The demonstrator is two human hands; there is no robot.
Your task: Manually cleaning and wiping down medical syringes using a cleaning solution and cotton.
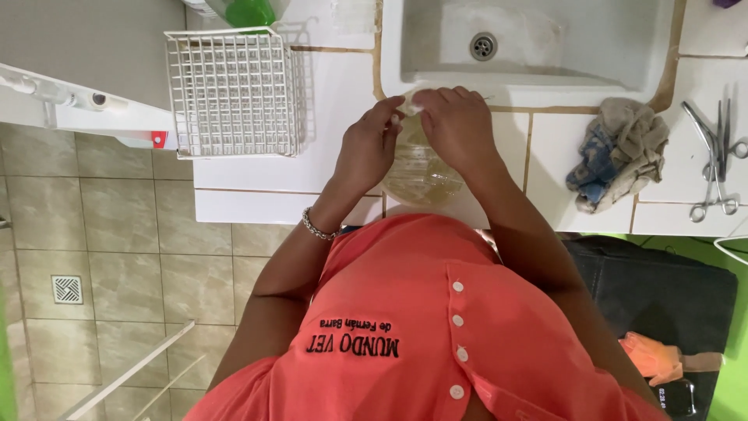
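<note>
White tiled desk (257, 168) with brown grout, head view: sink (530, 39) set in at the top, wire rack (232, 92) left, crumpled rag (619, 152) and steel scissors-like tools (713, 160) right. Beige floor tiles with a drain grate (67, 289) below left. My left hand (366, 148) and right hand (458, 129), fingers pinched narrow, both grip a clear plastic bottle (421, 175) at the desk edge, just below the sink.

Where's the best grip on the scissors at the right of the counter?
Probably at the finger loops, coming from above on the counter's front edge side. The scissors lie flat on the white counter with loops toward the person and tips pointing away, clear of the rag.
</note>
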